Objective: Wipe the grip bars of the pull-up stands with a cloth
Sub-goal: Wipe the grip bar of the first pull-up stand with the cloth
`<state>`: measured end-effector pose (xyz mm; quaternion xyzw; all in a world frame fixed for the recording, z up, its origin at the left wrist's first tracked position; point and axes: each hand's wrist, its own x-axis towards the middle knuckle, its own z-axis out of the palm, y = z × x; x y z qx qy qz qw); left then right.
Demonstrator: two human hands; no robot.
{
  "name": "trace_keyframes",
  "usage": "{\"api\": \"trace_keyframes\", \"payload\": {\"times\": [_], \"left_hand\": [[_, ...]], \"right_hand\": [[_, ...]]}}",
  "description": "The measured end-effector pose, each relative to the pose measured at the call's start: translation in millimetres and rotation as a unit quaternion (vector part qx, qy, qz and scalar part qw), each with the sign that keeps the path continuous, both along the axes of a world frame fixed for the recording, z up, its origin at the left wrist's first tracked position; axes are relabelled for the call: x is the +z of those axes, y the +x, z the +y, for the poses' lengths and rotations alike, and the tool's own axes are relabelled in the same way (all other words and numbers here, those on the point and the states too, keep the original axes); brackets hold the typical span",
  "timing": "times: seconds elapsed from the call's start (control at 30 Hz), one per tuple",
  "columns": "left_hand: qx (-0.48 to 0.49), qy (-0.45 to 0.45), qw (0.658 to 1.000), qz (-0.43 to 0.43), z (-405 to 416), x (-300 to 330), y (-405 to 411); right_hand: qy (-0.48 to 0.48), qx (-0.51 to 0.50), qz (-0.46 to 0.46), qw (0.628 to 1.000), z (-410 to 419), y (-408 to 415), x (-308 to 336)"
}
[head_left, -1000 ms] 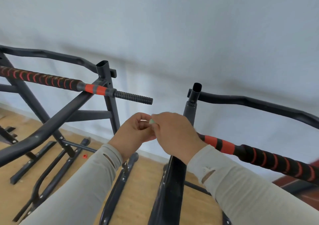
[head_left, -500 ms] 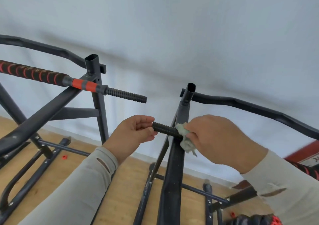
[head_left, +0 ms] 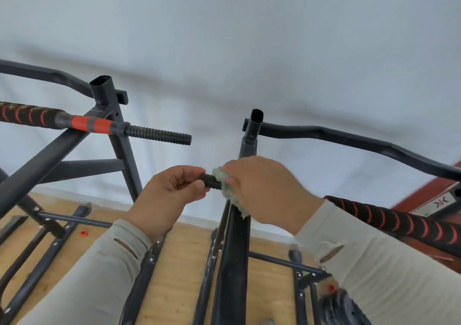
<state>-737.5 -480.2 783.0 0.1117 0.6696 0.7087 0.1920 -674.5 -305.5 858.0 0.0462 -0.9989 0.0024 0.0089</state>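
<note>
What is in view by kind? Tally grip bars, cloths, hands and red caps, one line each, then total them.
Black ribbed rubber grip bars: 2
Pale green cloth: 1
Bare hands: 2, left hand and right hand
Small red plastic caps: 2
Total: 7

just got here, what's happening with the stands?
A person is cleaning the ribbed grip bar of the right-hand pull-up stand. The left hand pinches the bar's free end, while the right hand holds a pale green cloth wrapped against the bar beside it. The left-hand stand's grip bar sticks out untouched. Both stands sit on a wood floor.
</note>
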Motion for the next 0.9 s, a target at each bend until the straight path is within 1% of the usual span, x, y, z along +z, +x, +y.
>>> {"api": "trace_keyframes", "payload": {"times": [0.03,0.1,0.17,0.23,0.3,0.4,0.47,0.53,0.57,0.7,0.77,0.83,0.9], "left_hand": [[0.008,0.003,1.0,-0.003,0,0,1],[0.01,0.004,1.0,-0.005,0,0,2],[0.003,0.005,1.0,-0.008,0,-1,1],[-0.002,0.002,1.0,-0.011,1,-1,0],[-0.004,0.005,1.0,-0.018,2,1,-1],[-0.012,0.004,1.0,-0.015,3,3,-1],[-0.014,-0.003,1.0,-0.003,3,3,0],[-0.013,-0.006,1.0,0.006,4,3,0],[-0.011,-0.006,1.0,0.007,4,3,1],[-0.004,-0.012,1.0,0.011,6,4,1],[-0.009,-0.027,0.999,0.019,6,5,0],[-0.006,-0.041,0.999,0.023,7,6,-3],[-0.001,-0.046,0.999,0.02,9,7,-4]], "right_hand": [[0.017,-0.004,-0.023,1.0,17,9,8],[0.086,-0.016,-0.062,0.994,47,28,26],[0.124,-0.045,-0.072,0.989,71,40,38],[0.087,-0.086,-0.044,0.991,84,46,43],[0.02,-0.125,-0.004,0.992,84,47,42],[-0.039,-0.121,0.015,0.992,63,47,32],[-0.048,-0.096,0.009,0.994,44,47,21],[-0.02,-0.071,0.01,0.997,28,43,10],[-0.009,-0.066,0.017,0.998,21,38,7],[-0.022,-0.043,0.055,0.997,-8,8,-6],[-0.077,-0.035,0.035,0.996,-13,-9,-8],[-0.157,-0.036,-0.016,0.987,-9,-19,-4],[-0.291,-0.054,-0.055,0.954,1,-16,6]]}}
